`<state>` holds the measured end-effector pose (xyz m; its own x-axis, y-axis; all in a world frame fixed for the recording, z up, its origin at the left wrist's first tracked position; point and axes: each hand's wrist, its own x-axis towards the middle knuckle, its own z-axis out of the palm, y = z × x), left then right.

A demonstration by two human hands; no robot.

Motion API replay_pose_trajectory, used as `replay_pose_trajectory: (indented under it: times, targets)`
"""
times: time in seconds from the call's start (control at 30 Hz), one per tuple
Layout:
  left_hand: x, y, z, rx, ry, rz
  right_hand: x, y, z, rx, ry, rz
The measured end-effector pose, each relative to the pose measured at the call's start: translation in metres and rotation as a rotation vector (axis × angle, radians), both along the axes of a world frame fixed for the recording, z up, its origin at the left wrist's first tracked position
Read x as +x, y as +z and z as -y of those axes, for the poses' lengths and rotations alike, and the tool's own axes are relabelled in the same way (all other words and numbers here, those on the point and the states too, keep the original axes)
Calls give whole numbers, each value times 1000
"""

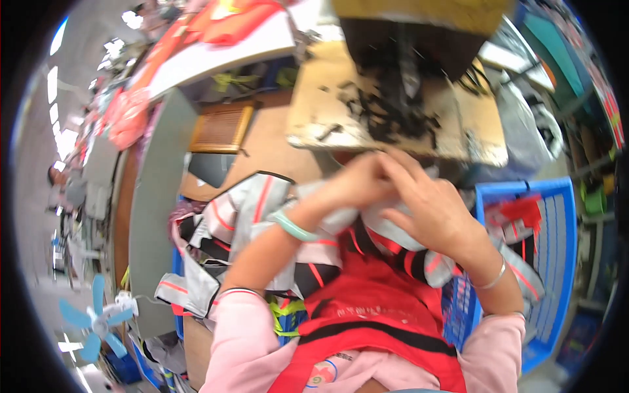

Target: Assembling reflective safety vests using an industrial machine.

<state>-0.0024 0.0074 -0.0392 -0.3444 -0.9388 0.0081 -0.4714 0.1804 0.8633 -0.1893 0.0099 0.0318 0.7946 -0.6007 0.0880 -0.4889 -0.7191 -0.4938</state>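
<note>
Red vest [373,308] fills my lap; both hands, left [357,183] and right [429,206], pinch grey fabric [255,203]; blue crate [557,242] right; bench [472,124] clutter blurred.

Centre of frame: left hand [357,187] and right hand [432,209] sit close together on grey-and-red fabric pieces [262,209], no gap between them. Directly above, the worn wooden work board [327,111], strewn with black scraps, and the dark machine body [406,46] close off the upper centre. Right: blue plastic crate [557,229], partly filled, blocks the lower right. Left: heaped fabric fills the space up to the grey table edge [154,196]. Bare brown tabletop [268,141] at upper centre-left offers open passage. Small blue fan [98,318] occupies lower left.
</note>
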Motion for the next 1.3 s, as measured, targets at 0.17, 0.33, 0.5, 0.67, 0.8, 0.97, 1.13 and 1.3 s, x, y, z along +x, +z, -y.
replay_pose_trajectory:
  times: [0.17,0.33,0.5,0.67,0.8,0.97,1.13,1.3]
  targets:
    - [-20,-5,-46,172,-25,-417,-18,-18,-4,-124,-7,-242]
    - [-30,-33,-86,-509,306,112,-32,-10,-7,-172,5,-272]
    - [-41,-58,-102,-647,432,170,-38,1,-19,-163,-7,-290]
    - [-24,-45,-103,-605,121,102,-53,10,-31,-146,13,-248]
    - [-19,-18,-111,-347,-155,216,-62,10,-50,-153,-30,-255]
    - [-36,43,-117,86,-156,-240,-76,35,-63,-338,-170,-104]
    - [-73,61,-101,115,-232,-316,-108,71,-91,-574,-200,-285]
    - [-86,45,-110,57,-323,-98,-124,36,-114,-134,-7,-513]
